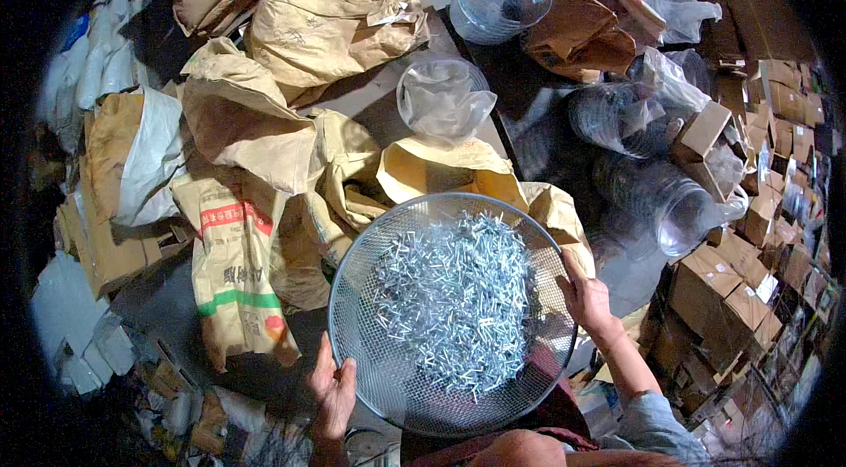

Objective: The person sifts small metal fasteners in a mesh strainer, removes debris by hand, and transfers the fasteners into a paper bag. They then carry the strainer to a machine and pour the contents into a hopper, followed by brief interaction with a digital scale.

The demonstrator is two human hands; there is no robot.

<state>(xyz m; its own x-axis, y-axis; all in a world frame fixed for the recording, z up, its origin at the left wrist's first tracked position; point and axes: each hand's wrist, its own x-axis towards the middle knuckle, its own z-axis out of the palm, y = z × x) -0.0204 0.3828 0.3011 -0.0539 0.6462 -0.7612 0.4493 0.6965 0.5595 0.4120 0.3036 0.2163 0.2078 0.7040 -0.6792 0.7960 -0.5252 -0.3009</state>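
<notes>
Left hand [333, 392] clasps the near-left edge of the mesh basket [368, 383]; right hand [586, 298] grips its right edge. Metal pins [454, 304] heap inside, closer to the far edge. Level, even support advisable. Paper sack [445, 169] beyond.

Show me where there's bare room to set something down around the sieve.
The dark patch left of the printed sack, below the brown cardboard, looks bare. So does the grey patch between the right hand and the clear tub lying at right. Beyond the sieve it's crowded with bunched paper sacks, and cardboard boxes pack the far right.
</notes>
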